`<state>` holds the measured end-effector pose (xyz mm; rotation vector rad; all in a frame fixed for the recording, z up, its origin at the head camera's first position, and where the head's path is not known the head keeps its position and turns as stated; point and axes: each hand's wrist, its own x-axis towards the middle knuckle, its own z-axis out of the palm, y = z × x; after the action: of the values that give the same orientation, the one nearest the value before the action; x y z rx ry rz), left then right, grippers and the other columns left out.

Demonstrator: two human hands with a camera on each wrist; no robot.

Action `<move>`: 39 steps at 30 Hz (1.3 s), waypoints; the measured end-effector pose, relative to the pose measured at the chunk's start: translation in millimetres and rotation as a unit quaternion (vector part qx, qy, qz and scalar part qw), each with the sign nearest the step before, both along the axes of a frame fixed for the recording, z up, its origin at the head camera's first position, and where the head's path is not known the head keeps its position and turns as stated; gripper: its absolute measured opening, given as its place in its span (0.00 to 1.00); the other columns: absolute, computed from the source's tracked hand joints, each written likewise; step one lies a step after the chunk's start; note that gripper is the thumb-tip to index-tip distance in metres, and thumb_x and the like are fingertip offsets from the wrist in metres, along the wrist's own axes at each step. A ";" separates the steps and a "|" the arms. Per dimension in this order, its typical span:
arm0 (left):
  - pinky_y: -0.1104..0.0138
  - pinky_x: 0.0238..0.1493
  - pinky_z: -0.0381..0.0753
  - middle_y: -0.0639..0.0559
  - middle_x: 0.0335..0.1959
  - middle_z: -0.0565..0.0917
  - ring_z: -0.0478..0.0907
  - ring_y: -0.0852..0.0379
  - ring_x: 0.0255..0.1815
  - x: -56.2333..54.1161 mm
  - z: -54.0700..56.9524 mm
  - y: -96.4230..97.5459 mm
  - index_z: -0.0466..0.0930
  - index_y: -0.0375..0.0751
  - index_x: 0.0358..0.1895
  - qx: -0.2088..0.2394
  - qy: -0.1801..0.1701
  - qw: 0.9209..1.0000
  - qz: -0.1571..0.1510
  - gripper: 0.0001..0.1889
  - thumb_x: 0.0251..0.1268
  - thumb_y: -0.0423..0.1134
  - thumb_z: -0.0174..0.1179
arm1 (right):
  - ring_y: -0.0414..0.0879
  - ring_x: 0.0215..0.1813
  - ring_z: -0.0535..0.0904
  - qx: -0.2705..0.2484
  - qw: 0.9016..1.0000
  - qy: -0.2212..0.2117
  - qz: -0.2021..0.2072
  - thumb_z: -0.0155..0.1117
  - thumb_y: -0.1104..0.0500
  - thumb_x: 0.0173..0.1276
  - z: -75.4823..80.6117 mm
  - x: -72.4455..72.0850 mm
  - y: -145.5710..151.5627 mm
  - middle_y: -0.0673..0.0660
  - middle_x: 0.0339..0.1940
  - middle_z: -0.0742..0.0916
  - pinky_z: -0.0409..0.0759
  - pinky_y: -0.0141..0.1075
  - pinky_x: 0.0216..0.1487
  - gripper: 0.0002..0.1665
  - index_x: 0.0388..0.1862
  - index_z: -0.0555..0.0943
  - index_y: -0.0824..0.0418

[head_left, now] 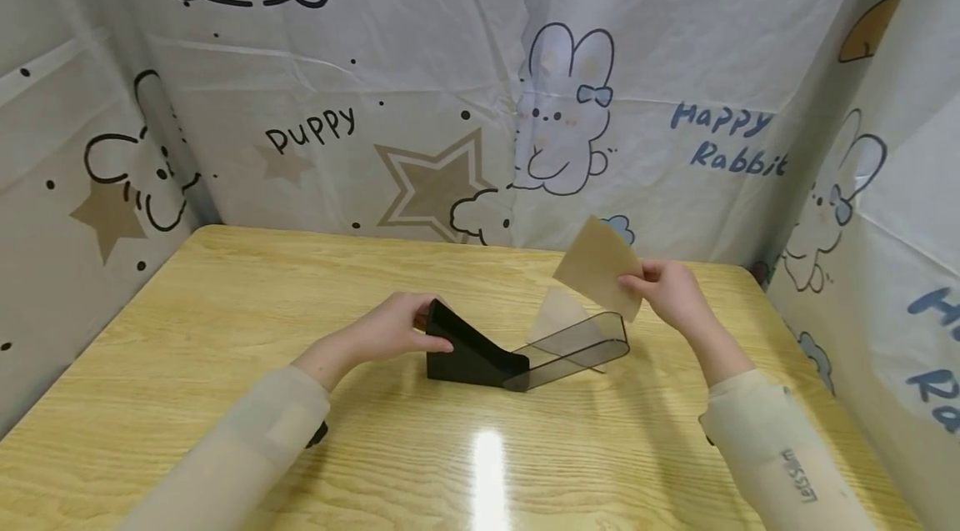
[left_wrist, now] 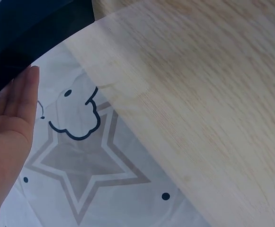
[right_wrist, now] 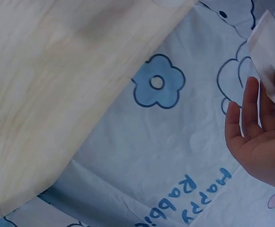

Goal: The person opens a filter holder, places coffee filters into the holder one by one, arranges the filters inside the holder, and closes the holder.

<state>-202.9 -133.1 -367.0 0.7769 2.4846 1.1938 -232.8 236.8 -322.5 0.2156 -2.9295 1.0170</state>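
A black holder (head_left: 465, 358) with a smoky see-through plastic guard (head_left: 617, 331) stands mid-table in the head view. My left hand (head_left: 393, 327) grips its tall left end, thumb on the near side and fingers behind. In the left wrist view, fingers of that hand lie against the black body (left_wrist: 42, 30). Raised above the guard's right end is a tan paper coffee filter (head_left: 592, 260), pinched at its lower right side by my right hand (head_left: 671, 293). The right wrist view shows the filter (right_wrist: 270, 52) between thumb and fingers. A paler paper piece (head_left: 555, 310) shows behind and through the guard.
The wooden table (head_left: 247, 331) carries the holder. Along its back edge hangs a printed cloth (head_left: 322, 56) with cartoon animals and stars, and similar cloth encloses the left and right sides. A bright light reflection (head_left: 489, 473) lies on the near tabletop.
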 end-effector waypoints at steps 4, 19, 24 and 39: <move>0.68 0.42 0.79 0.53 0.39 0.83 0.80 0.62 0.39 0.0 0.0 -1.1 0.77 0.44 0.43 0.002 -0.001 1.000 0.000 0.14 0.55 0.43 0.67 | 0.58 0.48 0.80 -0.012 1.000 0.004 0.001 0.61 0.56 0.67 11.4 3.2 -4.5 0.69 0.46 0.85 0.77 0.40 0.41 0.18 0.44 0.81 0.72; 0.68 0.42 0.80 0.52 0.39 0.84 0.81 0.61 0.39 -2.0 -1.3 1.9 0.77 0.45 0.44 0.004 -0.008 1.000 0.002 0.14 0.55 0.42 0.67 | 0.50 0.38 0.77 -0.022 0.999 0.034 0.020 0.62 0.56 0.65 43.1 19.9 -31.1 0.65 0.36 0.86 0.72 0.34 0.34 0.17 0.43 0.83 0.69; 0.66 0.43 0.80 0.52 0.39 0.84 0.81 0.61 0.39 -3.1 -0.9 2.8 0.77 0.45 0.44 0.003 -0.008 1.000 0.005 0.14 0.55 0.42 0.67 | 0.45 0.34 0.75 -0.036 0.998 0.049 0.029 0.62 0.55 0.65 51.6 25.0 -40.9 0.64 0.36 0.86 0.71 0.32 0.33 0.16 0.42 0.83 0.69; 0.66 0.43 0.79 0.53 0.38 0.83 0.80 0.61 0.39 -5.6 -2.1 4.5 0.77 0.45 0.43 0.000 -0.007 1.000 0.009 0.14 0.55 0.43 0.67 | 0.45 0.29 0.72 -0.014 0.997 0.042 0.070 0.64 0.60 0.63 51.7 30.8 -65.6 0.61 0.31 0.86 0.69 0.31 0.29 0.08 0.33 0.85 0.65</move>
<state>-208.5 -128.6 -369.1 0.7460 2.4848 1.2001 -202.0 171.2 -270.8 0.4564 -2.8556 1.0384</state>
